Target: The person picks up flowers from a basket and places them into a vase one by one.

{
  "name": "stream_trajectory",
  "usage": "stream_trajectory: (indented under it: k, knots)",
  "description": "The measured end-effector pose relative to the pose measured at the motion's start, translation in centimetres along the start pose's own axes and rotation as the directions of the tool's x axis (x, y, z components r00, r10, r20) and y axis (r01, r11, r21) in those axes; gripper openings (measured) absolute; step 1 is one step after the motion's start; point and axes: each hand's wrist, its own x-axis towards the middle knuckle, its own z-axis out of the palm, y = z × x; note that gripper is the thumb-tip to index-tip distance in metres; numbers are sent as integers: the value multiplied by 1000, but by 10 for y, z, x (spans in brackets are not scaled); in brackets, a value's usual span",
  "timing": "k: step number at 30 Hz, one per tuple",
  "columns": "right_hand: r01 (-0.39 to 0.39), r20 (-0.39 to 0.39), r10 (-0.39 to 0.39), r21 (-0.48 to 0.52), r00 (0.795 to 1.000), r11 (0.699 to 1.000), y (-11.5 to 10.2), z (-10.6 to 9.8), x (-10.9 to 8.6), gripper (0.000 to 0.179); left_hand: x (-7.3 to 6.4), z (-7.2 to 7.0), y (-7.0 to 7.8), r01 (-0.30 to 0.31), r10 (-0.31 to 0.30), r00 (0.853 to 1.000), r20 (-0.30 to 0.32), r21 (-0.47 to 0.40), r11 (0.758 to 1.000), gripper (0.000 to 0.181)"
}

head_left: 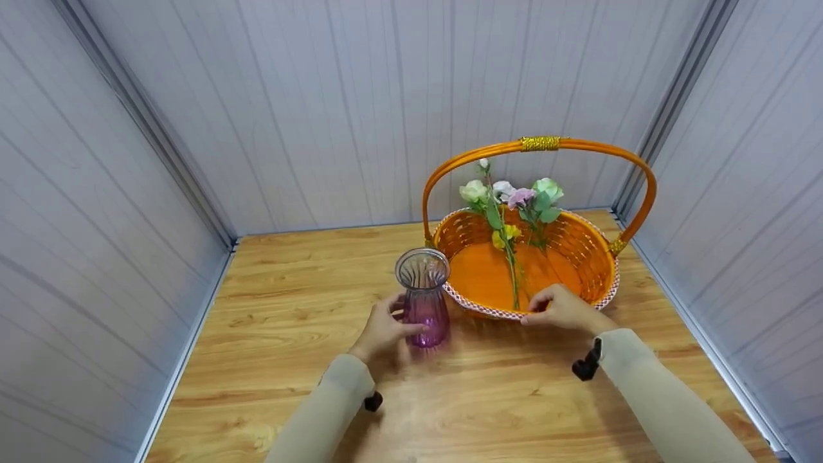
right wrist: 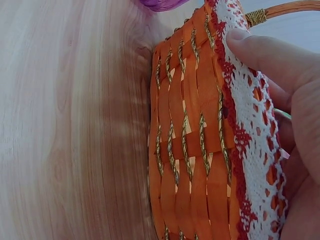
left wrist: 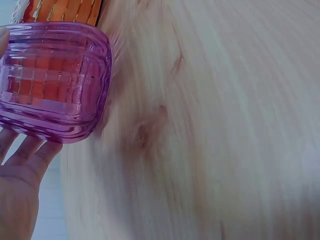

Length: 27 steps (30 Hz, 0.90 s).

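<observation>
My left hand [head_left: 384,326] grips a ribbed glass vase [head_left: 424,299], clear at the mouth and purple toward the base, with thumb and fingers on either side. In the left wrist view the purple base [left wrist: 55,82] shows above the fingers of that hand [left wrist: 22,175]. Just right of the vase stands an orange woven basket [head_left: 595,283] with a tall arched handle. My right hand [head_left: 562,310] pinches its front rim; in the right wrist view the thumb lies outside the red-and-white lace edging [right wrist: 250,135], the fingers inside, partly hidden.
Several artificial flowers lean in the basket: white roses [head_left: 474,191], a pink bloom [head_left: 521,198] and a yellow one [head_left: 506,236], their stems toward the front rim. Pale panel walls [head_left: 308,116] enclose the wooden table [head_left: 289,308] at the back and both sides.
</observation>
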Motion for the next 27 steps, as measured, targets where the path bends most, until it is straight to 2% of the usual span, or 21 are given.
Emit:
stream_trajectory:
  k: [8, 17, 27]
  knots:
    - [19, -6, -19, 13, 1000, 1000, -3, 0, -1, 19, -9, 5, 2, -68, 67, 997, 42, 21, 997, 75]
    - [15, 4, -15, 14, 1000, 1000, -2, 0, -2, 19, -20, 9, 2, -53, 51, 995, 88, 22, 998, 74]
    - [13, 14, -13, 2, 1000, 1000, 1, 0, 0, 19, -31, 18, 5, -47, 49, 988, 146, -17, 999, 79]
